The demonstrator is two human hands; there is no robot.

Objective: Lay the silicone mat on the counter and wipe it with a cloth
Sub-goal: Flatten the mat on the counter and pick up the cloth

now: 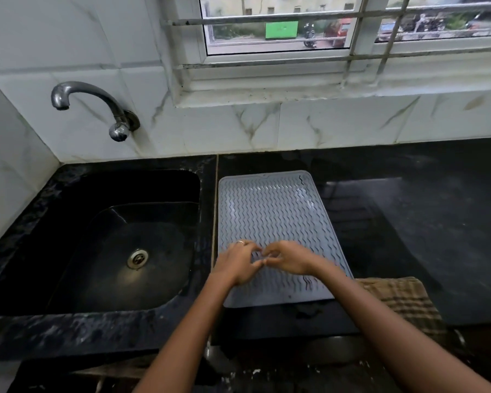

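Note:
A grey silicone mat [270, 211] with a wavy ridge pattern lies flat on the black counter [425, 222], just right of the sink. My left hand [237, 262] and my right hand [291, 258] hover over the mat's near half, fingertips almost meeting, fingers curled and apart, with nothing in them. A brown checked cloth [403, 302] lies on the counter by the mat's near right corner, partly under my right forearm.
A black sink [68, 222] with a metal drain sits to the left, and a chrome tap [97, 106] juts from the tiled wall above it. A barred window runs along the back wall. The counter's front edge is close to my arms.

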